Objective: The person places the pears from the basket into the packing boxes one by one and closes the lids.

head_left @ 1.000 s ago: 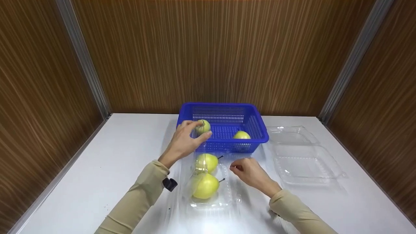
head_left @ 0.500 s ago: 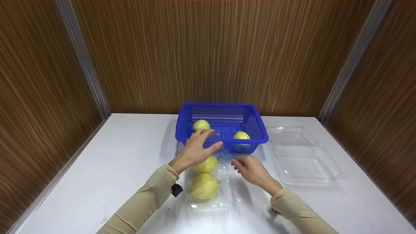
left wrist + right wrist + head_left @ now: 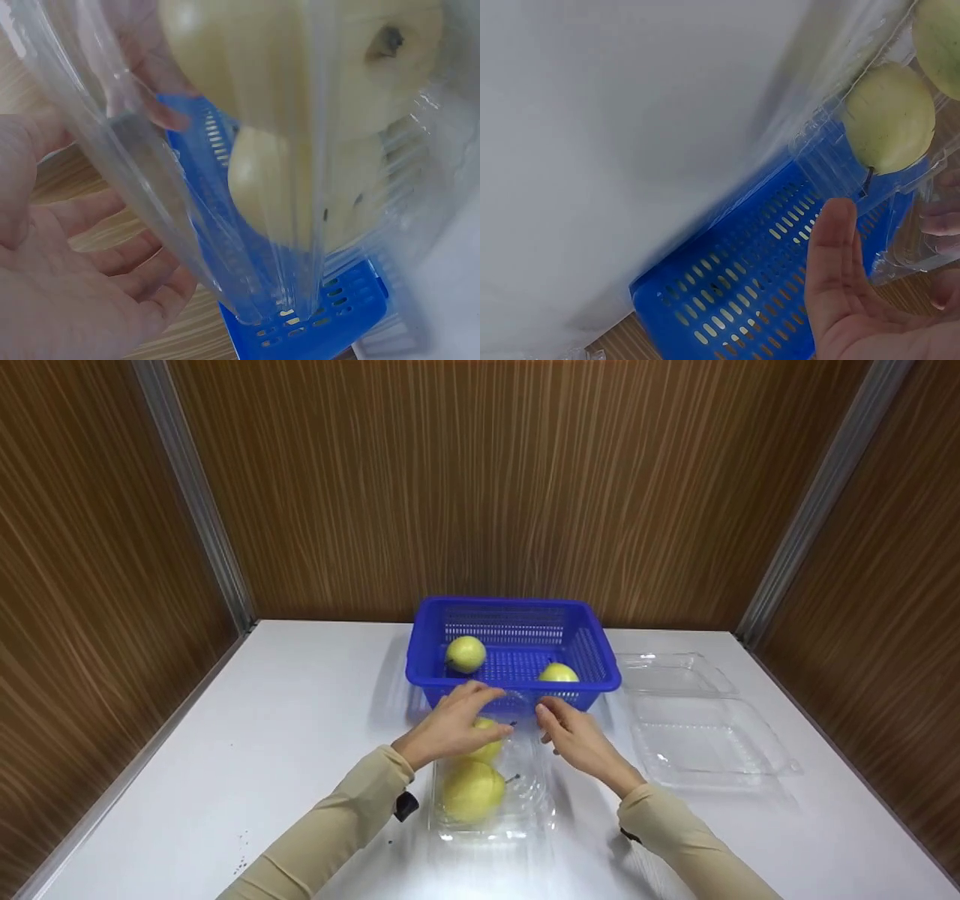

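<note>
Two yellow-green pears, a near one (image 3: 472, 791) and a far one (image 3: 487, 746), lie in a clear plastic clamshell box (image 3: 517, 832). My left hand (image 3: 454, 724) is above the far pear, at the box's clear lid (image 3: 142, 176), which slants over the fruit. In the left wrist view its fingers are spread, slightly bent, beside the lid. My right hand (image 3: 581, 739) is at the far right corner of the box, fingers loosely bent. The right wrist view shows its thumb (image 3: 832, 247) extended near the box, with nothing visibly gripped.
Behind the box stands a blue plastic basket (image 3: 517, 686) holding a left pear (image 3: 466, 654) and a right pear (image 3: 559, 672). Another clear clamshell (image 3: 701, 742) lies unfolded at the right. Wood-grain panels (image 3: 495, 487) enclose the white table (image 3: 315, 690).
My left hand has come down and nearer from in front of the basket, and the lid has swung down over the pears. My right hand has shifted slightly farther away, its fingers less tightly bunched.
</note>
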`<state>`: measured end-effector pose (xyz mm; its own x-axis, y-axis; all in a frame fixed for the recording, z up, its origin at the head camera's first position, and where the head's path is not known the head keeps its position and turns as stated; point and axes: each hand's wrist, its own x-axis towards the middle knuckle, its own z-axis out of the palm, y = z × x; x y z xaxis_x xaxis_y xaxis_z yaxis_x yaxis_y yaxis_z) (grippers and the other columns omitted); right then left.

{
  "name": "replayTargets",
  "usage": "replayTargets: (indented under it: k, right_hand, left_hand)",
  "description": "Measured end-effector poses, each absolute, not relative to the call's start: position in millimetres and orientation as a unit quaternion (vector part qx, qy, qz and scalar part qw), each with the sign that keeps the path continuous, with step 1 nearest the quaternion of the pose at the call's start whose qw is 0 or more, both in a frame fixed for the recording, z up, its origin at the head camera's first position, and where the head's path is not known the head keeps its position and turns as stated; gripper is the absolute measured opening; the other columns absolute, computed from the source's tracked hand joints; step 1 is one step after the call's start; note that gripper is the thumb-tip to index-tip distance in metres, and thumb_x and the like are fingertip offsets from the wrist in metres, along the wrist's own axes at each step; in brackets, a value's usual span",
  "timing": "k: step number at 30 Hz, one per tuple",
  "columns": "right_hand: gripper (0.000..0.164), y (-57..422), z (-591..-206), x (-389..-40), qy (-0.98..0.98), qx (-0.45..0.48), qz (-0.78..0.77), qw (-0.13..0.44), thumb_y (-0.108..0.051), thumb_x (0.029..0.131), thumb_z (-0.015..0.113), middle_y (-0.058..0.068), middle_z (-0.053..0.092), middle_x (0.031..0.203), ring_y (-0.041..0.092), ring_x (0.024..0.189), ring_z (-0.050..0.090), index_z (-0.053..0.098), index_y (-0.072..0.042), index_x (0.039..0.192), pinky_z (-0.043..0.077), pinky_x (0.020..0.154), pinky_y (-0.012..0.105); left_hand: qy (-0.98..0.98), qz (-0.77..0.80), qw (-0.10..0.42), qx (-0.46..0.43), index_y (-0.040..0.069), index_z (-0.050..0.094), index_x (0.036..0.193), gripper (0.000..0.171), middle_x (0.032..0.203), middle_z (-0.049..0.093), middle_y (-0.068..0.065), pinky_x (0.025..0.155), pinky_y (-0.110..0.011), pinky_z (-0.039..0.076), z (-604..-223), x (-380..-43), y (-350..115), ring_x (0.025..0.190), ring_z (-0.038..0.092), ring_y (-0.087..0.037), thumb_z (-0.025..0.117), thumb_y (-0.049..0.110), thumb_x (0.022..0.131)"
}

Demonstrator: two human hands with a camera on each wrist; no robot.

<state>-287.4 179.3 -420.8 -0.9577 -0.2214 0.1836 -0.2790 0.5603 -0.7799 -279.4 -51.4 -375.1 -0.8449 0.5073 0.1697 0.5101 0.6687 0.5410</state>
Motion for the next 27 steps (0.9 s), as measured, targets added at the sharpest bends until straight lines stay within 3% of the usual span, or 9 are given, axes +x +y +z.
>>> replayTargets:
  k: [7,12,15,20,27]
  right_hand:
    - [0.04,178,-425,-294,-0.885,0.12,0.45,0.004,-0.035,0.105,0.04,0.015,0.062,0.107,0.028,0.089,0.067,0.054,-0.008,0.131,0.057,0.064,0.037]
    - [0.043,176,-426,-298,-0.886,0.132,0.443,-0.028,-0.032,0.105,0.044,0.018,0.065,0.108,0.026,0.084,0.065,0.048,-0.008,0.14,0.056,0.062,0.034]
    - [0.049,174,-426,-301,-0.885,0.134,0.442,-0.052,-0.038,0.103,0.045,0.02,0.065,0.107,0.027,0.086,0.063,0.044,-0.013,0.145,0.055,0.064,0.034]
    - [0.059,172,-427,-306,-0.876,0.13,0.455,-0.094,-0.051,0.098,0.05,0.016,0.062,0.119,0.025,0.095,0.06,0.045,-0.017,0.145,0.056,0.071,0.037]
    - [0.054,174,-427,-309,-0.861,0.13,0.479,-0.105,-0.044,0.096,0.058,0.012,0.059,0.119,0.031,0.103,0.056,0.047,-0.016,0.14,0.055,0.074,0.039]
  left_hand:
    - [-0.918,-0.251,-0.016,-0.307,0.012,0.056,0.138,0.059,0.14,0.051,-0.011,0.11,-0.056,0.032,-379,-277,-51,0.131,0.045,-0.03,0.066,0.044,0.089]
    - [-0.922,-0.207,-0.039,-0.325,0.015,0.054,0.14,0.063,0.147,0.045,-0.014,0.114,-0.055,0.029,-383,-276,-50,0.137,0.041,-0.033,0.066,0.05,0.088]
    - [-0.922,-0.193,-0.051,-0.332,0.017,0.052,0.142,0.065,0.151,0.041,-0.016,0.116,-0.055,0.029,-383,-277,-50,0.139,0.039,-0.034,0.065,0.051,0.089]
    - [-0.918,-0.185,-0.063,-0.344,0.017,0.048,0.145,0.065,0.155,0.035,-0.015,0.117,-0.053,0.028,-384,-279,-50,0.143,0.035,-0.033,0.064,0.049,0.091]
    - [-0.913,-0.179,-0.104,-0.353,0.031,0.037,0.151,0.083,0.163,0.021,-0.011,0.118,-0.058,0.02,-383,-277,-53,0.15,0.019,-0.032,0.068,0.061,0.081]
